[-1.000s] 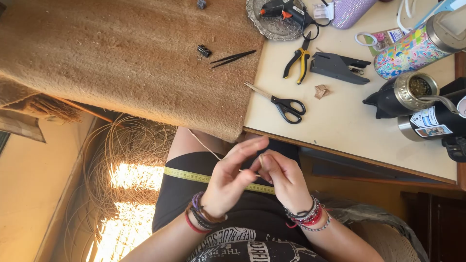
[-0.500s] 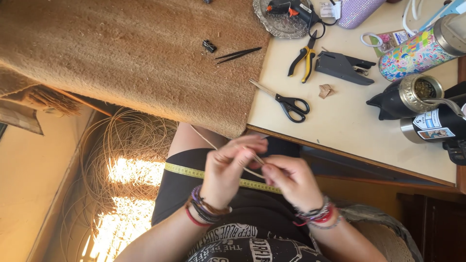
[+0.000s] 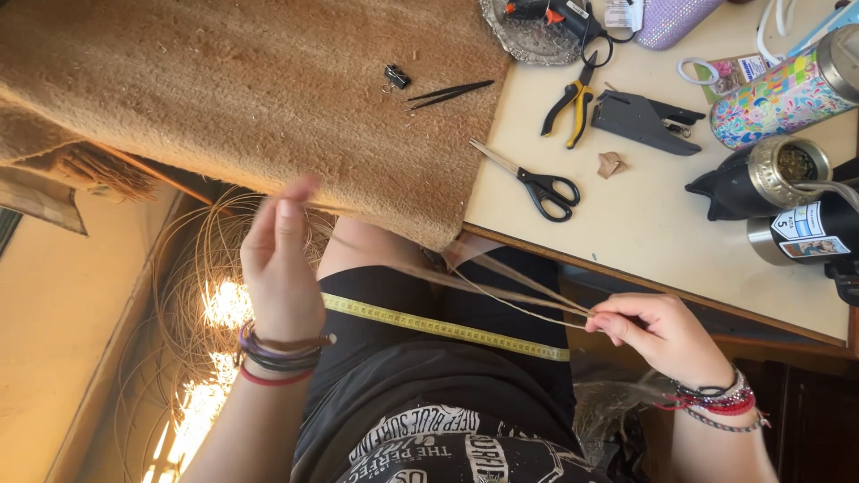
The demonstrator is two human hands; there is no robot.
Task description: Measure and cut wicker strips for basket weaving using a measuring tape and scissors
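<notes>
My left hand (image 3: 282, 259) is raised at the left, fingers pinched on the far end of thin straw-coloured fibre strands (image 3: 501, 291). My right hand (image 3: 658, 331) pinches the same strands at the right, over my lap. The strands stretch taut between both hands and fan out slightly toward the left. A yellow measuring tape (image 3: 438, 326) lies across my black shorts below them. Several bracelets circle each wrist.
A brown fibre mat (image 3: 224, 89) covers the table's left part, with a black binder clip (image 3: 395, 77) and tweezers (image 3: 452, 91) on it. Black scissors (image 3: 537, 183), yellow-handled pliers (image 3: 573, 98), a black stapler (image 3: 644, 121), bottles (image 3: 778, 94) and a black kettle (image 3: 743, 183) sit on the cream tabletop (image 3: 644, 233). Coiled fibre (image 3: 192, 295) lies on the floor at the left.
My hands were close together over my lap; now they have drawn apart. The left hand swept up and to the left, the right moved right, pulling the strands taut.
</notes>
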